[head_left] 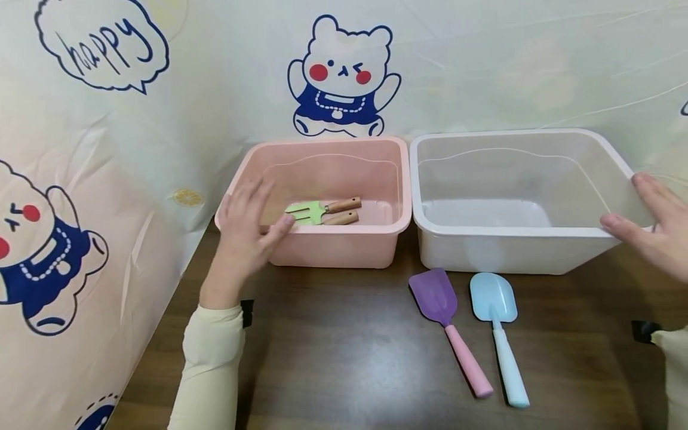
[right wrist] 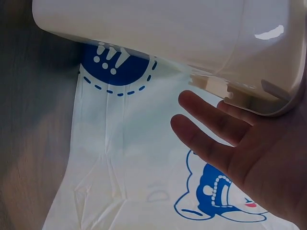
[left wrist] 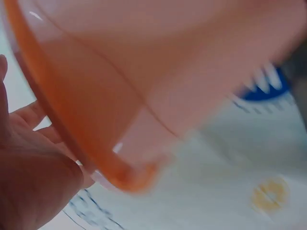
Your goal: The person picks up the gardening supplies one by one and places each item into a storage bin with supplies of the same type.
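Observation:
My left hand (head_left: 242, 221) is at the left front corner of a pink bin (head_left: 333, 248), its fingers extended along the rim. In the left wrist view the palm lies right beside the bin's rim (left wrist: 57, 120). Inside the pink bin lie a green garden hand fork (head_left: 313, 210) with a wooden handle and a second wooden-handled tool (head_left: 342, 218) overlapping it. On the right, my right hand (head_left: 661, 224) touches the right rim of a white bin (head_left: 500, 248). In the right wrist view its fingers (right wrist: 206, 143) stretch straight out below the rim.
Before the white bin, a purple shovel (head_left: 436, 298) with a pink handle and a light blue shovel (head_left: 494, 301) lie on the dark wooden table (head_left: 333, 346). The bins stand side by side against a cartoon-printed cloth (head_left: 473, 65), which also rises on the left.

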`<control>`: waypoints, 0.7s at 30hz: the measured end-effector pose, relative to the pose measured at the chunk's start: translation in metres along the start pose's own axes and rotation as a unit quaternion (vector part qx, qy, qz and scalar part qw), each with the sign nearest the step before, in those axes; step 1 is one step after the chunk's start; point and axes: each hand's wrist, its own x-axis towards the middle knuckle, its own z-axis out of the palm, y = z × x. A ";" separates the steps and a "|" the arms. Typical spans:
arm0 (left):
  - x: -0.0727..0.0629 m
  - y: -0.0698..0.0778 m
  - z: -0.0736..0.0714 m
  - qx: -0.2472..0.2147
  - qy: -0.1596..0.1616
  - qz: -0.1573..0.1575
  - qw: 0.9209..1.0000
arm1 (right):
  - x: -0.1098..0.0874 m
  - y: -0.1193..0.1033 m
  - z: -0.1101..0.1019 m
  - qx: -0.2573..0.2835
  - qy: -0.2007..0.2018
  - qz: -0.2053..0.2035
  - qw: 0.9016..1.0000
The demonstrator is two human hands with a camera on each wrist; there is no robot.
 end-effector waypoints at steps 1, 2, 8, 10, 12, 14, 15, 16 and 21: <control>0.001 0.009 0.003 -0.004 -0.003 0.016 1.000 | 0.000 0.001 0.000 -0.002 -0.002 0.001 1.000; 0.002 0.017 0.007 -0.010 -0.001 0.036 0.999 | 0.001 0.002 0.000 -0.001 -0.002 0.002 1.000; 0.003 0.071 0.036 -0.067 0.018 0.190 0.979 | 0.003 0.002 -0.001 -0.002 -0.011 0.011 1.000; 0.002 0.088 0.048 -0.085 0.018 0.235 0.968 | 0.003 0.000 -0.002 -0.003 -0.016 0.014 1.000; 0.001 0.105 0.061 -0.089 0.013 0.274 0.957 | 0.004 -0.001 -0.002 0.000 -0.018 0.014 1.000; -0.001 0.120 0.071 -0.082 0.004 0.301 0.950 | 0.004 -0.001 -0.003 0.005 -0.018 0.013 1.000; -0.002 0.126 0.076 -0.076 -0.002 0.312 0.947 | 0.004 -0.001 -0.003 0.009 -0.018 0.011 1.000; -0.003 0.132 0.081 -0.068 -0.011 0.323 0.944 | 0.004 -0.001 -0.003 0.009 -0.018 0.010 1.000; -0.011 0.161 0.099 -0.056 -0.112 0.346 0.930 | 0.004 0.001 -0.004 0.004 -0.024 0.014 1.000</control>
